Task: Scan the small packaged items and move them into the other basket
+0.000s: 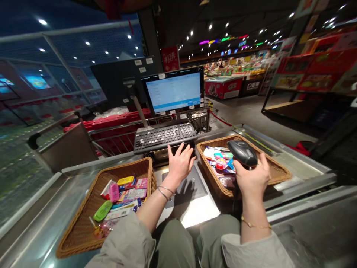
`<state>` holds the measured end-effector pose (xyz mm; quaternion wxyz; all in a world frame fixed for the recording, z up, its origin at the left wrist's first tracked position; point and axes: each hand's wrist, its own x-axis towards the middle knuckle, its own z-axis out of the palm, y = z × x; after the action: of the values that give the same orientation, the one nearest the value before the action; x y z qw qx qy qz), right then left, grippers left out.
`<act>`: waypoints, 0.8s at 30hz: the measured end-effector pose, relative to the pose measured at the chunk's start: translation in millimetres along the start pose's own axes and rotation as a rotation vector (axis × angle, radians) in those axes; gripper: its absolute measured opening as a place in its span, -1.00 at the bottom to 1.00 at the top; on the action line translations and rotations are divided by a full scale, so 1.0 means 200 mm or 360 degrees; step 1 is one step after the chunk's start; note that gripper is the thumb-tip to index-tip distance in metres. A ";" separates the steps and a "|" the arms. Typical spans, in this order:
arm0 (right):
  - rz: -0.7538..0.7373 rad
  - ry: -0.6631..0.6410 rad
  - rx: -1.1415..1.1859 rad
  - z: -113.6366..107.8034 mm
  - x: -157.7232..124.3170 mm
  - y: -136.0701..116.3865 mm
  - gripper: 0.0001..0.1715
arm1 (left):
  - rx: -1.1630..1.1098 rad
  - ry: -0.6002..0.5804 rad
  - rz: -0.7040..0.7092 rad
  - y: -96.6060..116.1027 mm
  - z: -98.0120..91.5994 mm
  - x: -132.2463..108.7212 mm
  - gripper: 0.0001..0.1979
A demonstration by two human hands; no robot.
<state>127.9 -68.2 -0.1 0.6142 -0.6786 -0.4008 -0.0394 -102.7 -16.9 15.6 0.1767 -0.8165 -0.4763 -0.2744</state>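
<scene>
My right hand [252, 176] is wrapped round the handle of a black barcode scanner [242, 152], held above the right wicker basket [276, 171] of small colourful packets. My left hand [180, 162] reaches forward with fingers spread, just under the front edge of the grey keyboard [164, 137], touching a dark device below it. A second wicker basket [80, 227] at the left holds several candy packets and small items.
A monitor [174, 91] with a light screen stands behind the keyboard on the steel checkout counter [41, 227]. A dark flat scanner plate [192, 186] lies between the baskets. Red shopping trolleys [111, 130] are behind the counter; shop shelves and an aisle lie to the right.
</scene>
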 end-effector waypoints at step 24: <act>-0.0440 -0.0851 0.0076 0.36 -0.52 -0.36 -0.31 | 0.0289 -0.0467 -0.0647 -0.83 -0.40 -0.85 -0.62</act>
<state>-17.3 -62.6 -16.6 0.4913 -0.5894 -0.6378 0.0669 -338.2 -96.7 -21.6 0.1196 -0.7159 -0.6737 -0.1391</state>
